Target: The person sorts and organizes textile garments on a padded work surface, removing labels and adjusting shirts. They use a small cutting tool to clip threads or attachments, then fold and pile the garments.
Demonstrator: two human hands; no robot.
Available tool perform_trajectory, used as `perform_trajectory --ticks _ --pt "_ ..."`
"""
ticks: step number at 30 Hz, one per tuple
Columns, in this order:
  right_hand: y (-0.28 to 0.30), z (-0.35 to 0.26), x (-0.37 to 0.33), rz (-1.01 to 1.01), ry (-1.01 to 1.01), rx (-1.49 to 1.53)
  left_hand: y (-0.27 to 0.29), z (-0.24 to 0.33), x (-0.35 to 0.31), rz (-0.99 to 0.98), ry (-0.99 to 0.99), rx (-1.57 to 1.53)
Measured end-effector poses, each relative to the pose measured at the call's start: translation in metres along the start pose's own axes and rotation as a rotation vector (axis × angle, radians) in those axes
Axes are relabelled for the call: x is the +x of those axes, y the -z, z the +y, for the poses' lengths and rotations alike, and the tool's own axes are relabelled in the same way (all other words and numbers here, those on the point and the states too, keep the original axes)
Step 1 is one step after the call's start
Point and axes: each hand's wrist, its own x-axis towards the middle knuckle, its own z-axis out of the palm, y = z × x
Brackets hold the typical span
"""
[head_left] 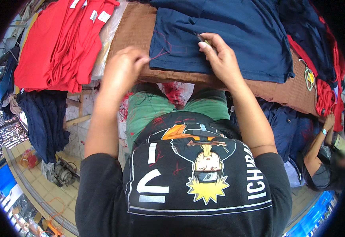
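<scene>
Brown cloth-covered table (133, 29) beneath a spread-out navy garment (245, 39)

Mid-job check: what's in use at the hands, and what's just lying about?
In use:
navy garment, spread on the brown cloth
red thread, pinched in the left hand
small tool (kind unclear), in the right hand

Apparently just lying about:
red garments, left
coiled cord, right side
grey motor-like unit, lower left

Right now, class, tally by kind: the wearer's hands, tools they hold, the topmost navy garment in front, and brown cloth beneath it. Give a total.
Hands: 2 (left hand, right hand)
Held small tool: 1
Topmost navy garment: 1
Brown cloth: 1
Total: 5
Red thread at the left hand: strands too fine to count, left out.
</scene>
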Motion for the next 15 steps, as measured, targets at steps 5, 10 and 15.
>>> perform_trajectory --ticks 5,10,15 --pt "0.012 -0.024 0.005 -0.038 -0.157 0.181 0.030 0.007 0.010 -0.126 0.027 0.113" --pt "-0.018 -0.027 0.014 -0.051 -0.014 0.177 -0.033 0.003 0.042 0.180 -0.314 0.023" --pt "-0.027 -0.026 0.011 -0.099 -0.095 0.058 -0.045 -0.004 0.045 0.189 -0.243 -0.018"
